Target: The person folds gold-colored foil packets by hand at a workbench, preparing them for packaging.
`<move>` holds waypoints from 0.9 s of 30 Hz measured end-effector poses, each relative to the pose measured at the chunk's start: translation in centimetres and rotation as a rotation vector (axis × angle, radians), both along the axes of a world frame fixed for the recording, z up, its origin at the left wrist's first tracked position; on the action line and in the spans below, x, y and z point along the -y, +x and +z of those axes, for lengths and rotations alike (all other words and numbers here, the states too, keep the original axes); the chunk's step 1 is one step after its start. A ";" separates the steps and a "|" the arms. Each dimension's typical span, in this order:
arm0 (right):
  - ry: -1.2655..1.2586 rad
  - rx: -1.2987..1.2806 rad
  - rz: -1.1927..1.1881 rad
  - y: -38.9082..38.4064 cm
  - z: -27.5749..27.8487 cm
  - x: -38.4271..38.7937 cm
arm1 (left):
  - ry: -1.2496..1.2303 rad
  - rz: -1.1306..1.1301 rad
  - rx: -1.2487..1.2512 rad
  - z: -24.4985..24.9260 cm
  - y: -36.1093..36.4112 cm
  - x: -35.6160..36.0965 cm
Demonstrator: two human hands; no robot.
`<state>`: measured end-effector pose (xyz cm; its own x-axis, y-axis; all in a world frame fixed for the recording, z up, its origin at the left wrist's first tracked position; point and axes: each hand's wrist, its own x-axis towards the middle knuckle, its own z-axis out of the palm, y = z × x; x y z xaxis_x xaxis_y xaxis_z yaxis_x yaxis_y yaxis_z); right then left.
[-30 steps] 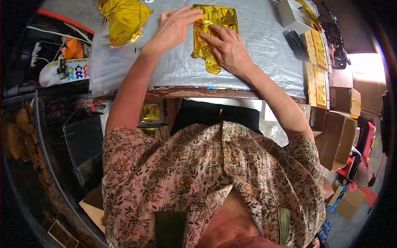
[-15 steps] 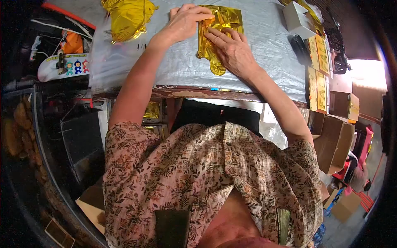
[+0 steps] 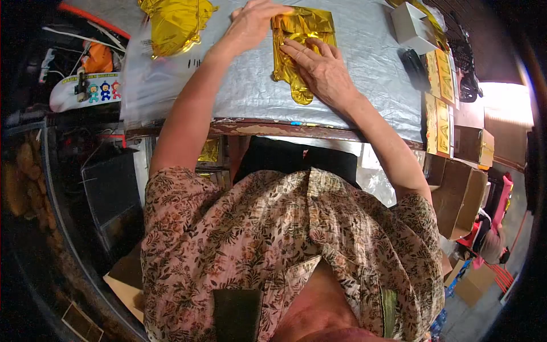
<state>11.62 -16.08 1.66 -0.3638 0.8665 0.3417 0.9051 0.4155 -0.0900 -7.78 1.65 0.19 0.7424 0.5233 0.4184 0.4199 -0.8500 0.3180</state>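
A shiny gold foil piece (image 3: 302, 24), folded into a rough rectangle with a rounded flap at its near end, lies on the silver-covered table (image 3: 245, 85). My left hand (image 3: 255, 21) reaches in at its far left edge, fingers stretched out and the fingertips touching the foil's upper left corner. Spread flat over the middle and right side of the foil is my right hand (image 3: 321, 65), its fingers apart and pressing on the surface. Another crumpled gold foil piece (image 3: 178, 25) lies at the table's upper left.
An open white box (image 3: 411, 28) and a dark object (image 3: 413, 62) sit at the table's right. Printed yellow boxes (image 3: 439, 122) line the right edge. A skateboard (image 3: 88, 92) is at the left, and cardboard boxes (image 3: 456, 196) stand at the lower right.
My left hand has shifted slightly up and left, uncovering more of the foil's upper left part. My right hand has stayed almost in place.
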 end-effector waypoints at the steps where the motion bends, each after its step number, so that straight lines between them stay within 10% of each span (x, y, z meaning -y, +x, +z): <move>1: -0.005 0.002 -0.006 0.0 0.1 0.0 | -0.135 0.004 0.124 1.4 0.3 0.0; 27: -0.033 0.080 -0.011 0.0 0.0 0.1 | -0.138 0.061 0.204 0.9 2.4 -0.2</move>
<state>11.61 -16.17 1.63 -0.3796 0.8809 0.2827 0.9143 0.4038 -0.0308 -5.42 1.84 1.08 0.6152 0.6274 0.4774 0.3845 -0.7674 0.5131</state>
